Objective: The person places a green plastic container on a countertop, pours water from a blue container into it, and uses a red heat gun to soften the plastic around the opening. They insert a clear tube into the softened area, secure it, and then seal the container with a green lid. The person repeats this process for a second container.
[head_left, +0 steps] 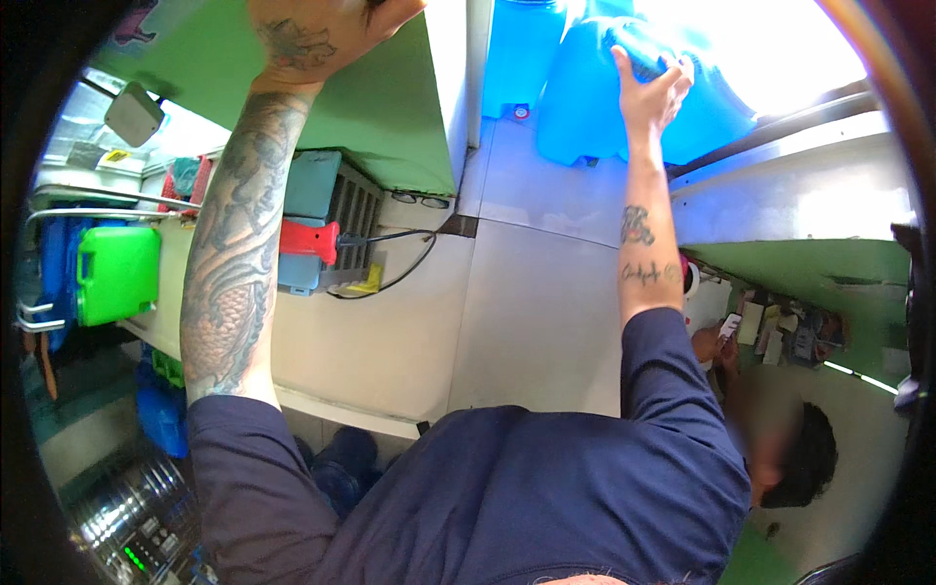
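Note:
Ahead to the right, my right hand (655,96) reaches over a big blue plastic water jug (585,107). The fingers curl round a ribbed, cap-like part on the jug's upper side, with the thumb on the left. A second blue jug (522,63) stands just left of it, cut by the upper edge. At the upper left, my left hand (336,34) is raised by the green wall panel (400,107). Most of its fingers lie beyond the picture's edge, so I cannot see what they touch.
Beneath my left forearm are a grey-blue crate (341,210), a red handle (310,241) and a black cable (419,258) on the beige tiled surface (370,341). Green (117,276) containers stand left. A person (799,448) with a phone (729,325) is at the right.

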The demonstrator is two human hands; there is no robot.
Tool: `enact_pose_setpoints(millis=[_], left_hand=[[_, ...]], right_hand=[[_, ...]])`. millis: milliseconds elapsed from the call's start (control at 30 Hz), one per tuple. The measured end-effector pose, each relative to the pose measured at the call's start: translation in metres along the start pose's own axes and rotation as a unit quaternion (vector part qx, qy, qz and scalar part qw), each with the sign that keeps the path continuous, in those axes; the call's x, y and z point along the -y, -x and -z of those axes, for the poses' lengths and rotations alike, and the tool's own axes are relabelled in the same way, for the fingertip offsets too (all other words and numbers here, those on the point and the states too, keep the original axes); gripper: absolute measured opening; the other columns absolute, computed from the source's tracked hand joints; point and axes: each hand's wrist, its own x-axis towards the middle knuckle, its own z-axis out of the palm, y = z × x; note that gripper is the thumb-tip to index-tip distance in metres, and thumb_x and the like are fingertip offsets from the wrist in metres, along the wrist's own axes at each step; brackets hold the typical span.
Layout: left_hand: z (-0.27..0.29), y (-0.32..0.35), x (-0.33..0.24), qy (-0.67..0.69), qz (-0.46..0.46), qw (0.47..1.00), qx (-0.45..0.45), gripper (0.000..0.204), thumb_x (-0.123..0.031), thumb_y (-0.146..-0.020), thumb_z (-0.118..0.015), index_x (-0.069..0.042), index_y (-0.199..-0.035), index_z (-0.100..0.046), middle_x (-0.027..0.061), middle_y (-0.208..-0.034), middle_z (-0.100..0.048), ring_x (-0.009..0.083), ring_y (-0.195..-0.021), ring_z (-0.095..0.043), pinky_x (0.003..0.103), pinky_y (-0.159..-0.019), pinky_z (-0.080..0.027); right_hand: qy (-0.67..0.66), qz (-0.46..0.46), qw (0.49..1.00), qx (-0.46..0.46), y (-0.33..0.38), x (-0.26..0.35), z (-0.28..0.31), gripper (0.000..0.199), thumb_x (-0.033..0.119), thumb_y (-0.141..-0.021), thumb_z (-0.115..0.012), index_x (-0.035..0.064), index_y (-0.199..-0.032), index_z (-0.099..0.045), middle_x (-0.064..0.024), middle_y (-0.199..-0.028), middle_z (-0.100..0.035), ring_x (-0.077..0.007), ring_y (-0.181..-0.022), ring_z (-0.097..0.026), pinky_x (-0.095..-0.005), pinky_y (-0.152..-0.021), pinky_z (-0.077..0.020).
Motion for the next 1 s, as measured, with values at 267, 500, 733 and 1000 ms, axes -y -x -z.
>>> enact_pose_setpoints(millis=[267, 500, 733, 1000], left_hand=[[-0.008, 0.005, 0.002, -0.012, 0.005, 1.000, -0.021, 0.069, -0.047, -0.094, -0.048, -0.005, -0.149, -0.044, 0.0203, -0.156, -0.038, 0.0430, -0.144, -0.034, 0.058, -0.116, -0.024], [0.011, -0.003, -0.015, 0.038, 0.071, 0.995, 0.054, 0.076, -0.043, -0.089, -0.055, -0.007, -0.153, -0.037, 0.0187, -0.161, -0.030, 0.0412, -0.148, -0.027, 0.059, -0.118, -0.021], [0.061, -0.020, -0.038, 0.154, 0.173, 0.961, 0.151, 0.087, -0.040, -0.087, -0.062, -0.009, -0.159, -0.024, 0.0167, -0.166, -0.019, 0.0403, -0.153, -0.015, 0.061, -0.122, -0.009], [0.439, 0.139, -0.137, 0.634, 0.289, 0.626, 0.351, 0.065, -0.036, -0.094, -0.063, -0.008, -0.149, -0.043, 0.0215, -0.148, -0.049, 0.0366, -0.132, -0.052, 0.047, -0.110, -0.041]], right_hand=[[0.008, -0.031, 0.993, 0.111, -0.046, -0.041, -0.042, 0.100, 0.073, -0.078, -0.069, -0.0088, -0.130, -0.046, -0.0308, -0.131, -0.048, -0.0447, -0.125, -0.048, -0.0526, -0.102, -0.0429], [-0.013, 0.131, 0.982, 0.134, -0.025, -0.072, -0.022, 0.094, 0.061, -0.086, -0.069, -0.0024, -0.146, -0.034, -0.0370, -0.147, -0.035, -0.0502, -0.135, -0.038, -0.0539, -0.112, -0.0347], [-0.079, -0.050, 0.773, 0.627, 0.290, 0.054, 0.145, 0.081, 0.046, -0.091, -0.068, 0.0028, -0.151, -0.035, -0.0320, -0.149, -0.041, -0.0453, -0.139, -0.040, -0.0498, -0.114, -0.0367], [-0.161, -0.064, 0.658, 0.733, 0.473, 0.272, 0.311, 0.076, 0.040, -0.090, -0.070, 0.0011, -0.148, -0.038, -0.0307, -0.150, -0.038, -0.0460, -0.138, -0.040, -0.0480, -0.115, -0.0371]])
